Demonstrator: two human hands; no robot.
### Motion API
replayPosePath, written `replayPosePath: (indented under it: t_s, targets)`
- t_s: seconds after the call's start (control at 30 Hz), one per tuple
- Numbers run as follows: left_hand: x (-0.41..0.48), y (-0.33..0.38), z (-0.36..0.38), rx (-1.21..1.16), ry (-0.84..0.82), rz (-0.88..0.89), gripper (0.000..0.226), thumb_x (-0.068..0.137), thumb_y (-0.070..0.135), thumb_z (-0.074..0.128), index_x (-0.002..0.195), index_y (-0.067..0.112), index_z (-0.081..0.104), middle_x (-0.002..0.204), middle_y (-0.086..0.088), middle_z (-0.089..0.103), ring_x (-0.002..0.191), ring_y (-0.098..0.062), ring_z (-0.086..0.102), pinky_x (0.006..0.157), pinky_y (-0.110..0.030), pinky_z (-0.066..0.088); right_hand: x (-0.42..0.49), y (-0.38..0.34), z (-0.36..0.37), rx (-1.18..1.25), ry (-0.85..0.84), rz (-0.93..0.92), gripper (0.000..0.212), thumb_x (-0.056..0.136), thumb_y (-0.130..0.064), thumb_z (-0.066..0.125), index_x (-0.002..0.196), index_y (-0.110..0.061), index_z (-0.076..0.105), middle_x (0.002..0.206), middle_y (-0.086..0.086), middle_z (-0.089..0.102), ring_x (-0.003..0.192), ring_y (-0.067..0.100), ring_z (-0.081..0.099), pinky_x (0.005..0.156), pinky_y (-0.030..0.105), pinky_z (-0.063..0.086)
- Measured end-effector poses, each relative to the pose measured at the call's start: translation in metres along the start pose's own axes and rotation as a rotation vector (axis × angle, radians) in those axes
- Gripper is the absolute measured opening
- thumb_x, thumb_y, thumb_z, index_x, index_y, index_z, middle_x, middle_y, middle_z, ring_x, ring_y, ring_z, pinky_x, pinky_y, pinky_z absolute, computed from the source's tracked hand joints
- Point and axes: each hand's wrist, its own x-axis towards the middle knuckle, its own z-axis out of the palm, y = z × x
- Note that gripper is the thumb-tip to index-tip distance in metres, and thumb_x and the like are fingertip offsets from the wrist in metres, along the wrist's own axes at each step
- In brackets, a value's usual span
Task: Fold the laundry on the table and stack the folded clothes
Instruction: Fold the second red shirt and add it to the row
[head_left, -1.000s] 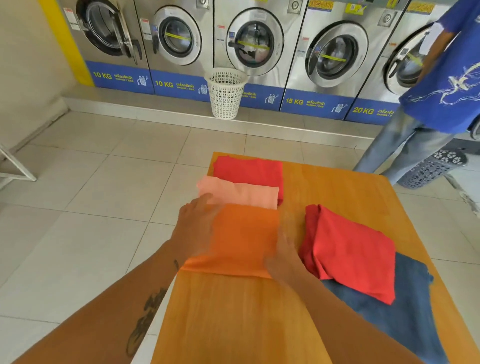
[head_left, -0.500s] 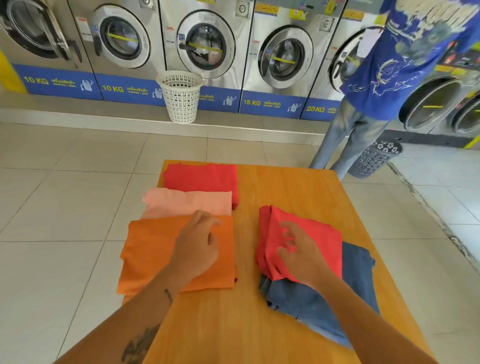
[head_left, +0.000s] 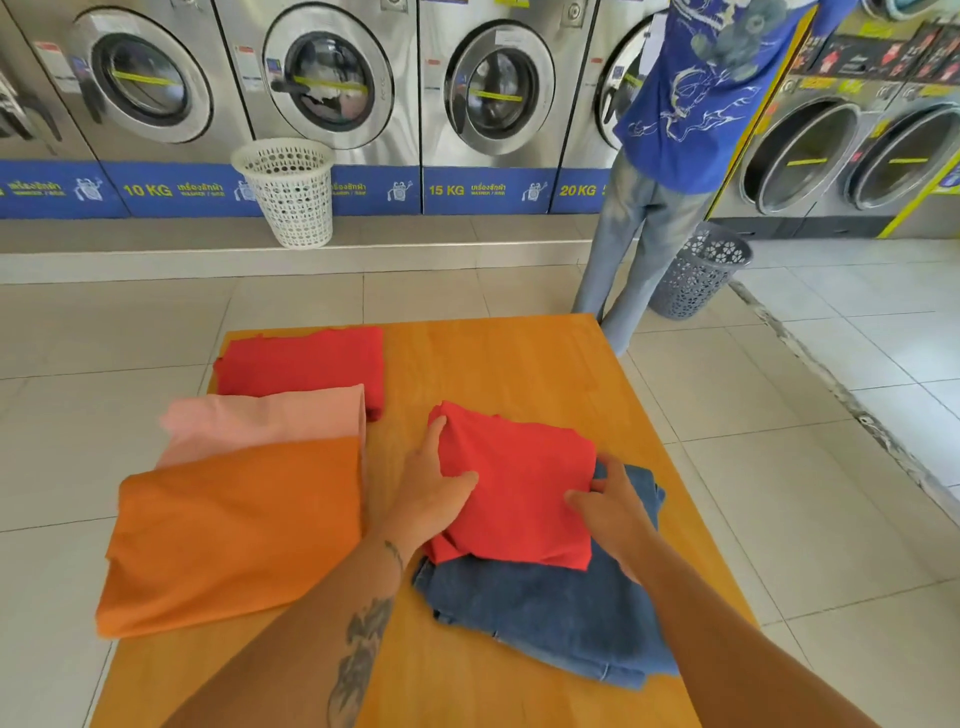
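Note:
A red garment (head_left: 519, 488) lies roughly folded on top of blue denim jeans (head_left: 545, 613) at the right of the wooden table (head_left: 498, 364). My left hand (head_left: 431, 493) grips its left edge, thumb on top. My right hand (head_left: 608, 512) holds its right edge, fingers curled under the cloth. On the left side sit three folded pieces in an overlapping row: an orange one (head_left: 234, 530) nearest, a pink one (head_left: 260, 421) behind it, and a red one (head_left: 306, 364) at the far end.
Washing machines line the far wall. A white laundry basket (head_left: 285, 192) stands on the step before them. A person in a blue shirt (head_left: 691, 88) stands at the table's far right beside a grey basket (head_left: 696, 270). Tiled floor surrounds the table.
My left hand left the orange folded piece and moved right to the red garment's left edge. My right hand shifted from the garment's top to its right edge. The view turned rightward.

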Motion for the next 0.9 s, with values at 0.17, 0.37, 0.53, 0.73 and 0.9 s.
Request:
replayPosePath:
  t_s: [0.17,0.37,0.53,0.73,0.9]
  targets:
    - [-0.004,0.006,0.008,0.045,0.124,0.115,0.075,0.089,0.016,0.063,0.149,0.043,0.027,0.142,0.011,0.038,0.092,0.007,0.049,0.065,-0.002,0.039,0.008,-0.001,0.002,0.234,-0.018,0.023,0.061,0.087,-0.007,0.065,0.139,-0.027,0.04,0.113,-0.004,0.061,0.097,0.01,0.059,0.082,0.033,0.05]
    - [-0.013,0.013,0.002,0.036,0.153,0.149,0.065,0.09,0.011,0.063,0.142,0.043,0.039,0.138,0.008,0.042,0.097,0.003,0.048,0.064,-0.002,0.04,0.003,-0.003,0.01,0.249,0.048,-0.006,0.078,0.084,-0.012,0.07,0.148,-0.026,0.028,0.124,0.002,0.057,0.111,0.021,0.058,0.097,0.041,0.049]
    - [-0.024,0.022,-0.008,0.056,0.144,0.223,0.059,0.091,0.011,0.061,0.138,0.043,0.044,0.139,0.01,0.042,0.112,-0.002,0.041,0.089,-0.013,0.033,-0.009,-0.013,0.013,0.186,0.113,-0.054,0.08,0.084,-0.013,0.067,0.149,-0.031,0.024,0.114,0.003,0.063,0.103,0.023,0.062,0.095,0.048,0.052]
    - [-0.033,0.018,-0.02,0.05,0.17,0.277,0.056,0.09,0.008,0.059,0.134,0.04,0.049,0.134,0.012,0.043,0.107,-0.001,0.041,0.073,-0.003,0.034,-0.033,-0.037,0.03,0.156,0.135,-0.223,0.081,0.084,-0.001,0.062,0.148,-0.033,0.024,0.12,0.007,0.055,0.122,0.032,0.056,0.098,0.053,0.049]
    - [-0.043,0.005,-0.046,-0.037,0.224,0.306,0.055,0.087,0.007,0.06,0.127,0.044,0.052,0.126,0.012,0.046,0.115,-0.01,0.049,0.099,-0.027,0.045,-0.055,-0.053,0.044,0.156,0.168,-0.309,0.075,0.084,-0.001,0.061,0.144,-0.035,0.031,0.109,0.0,0.054,0.099,0.018,0.058,0.082,0.043,0.053]
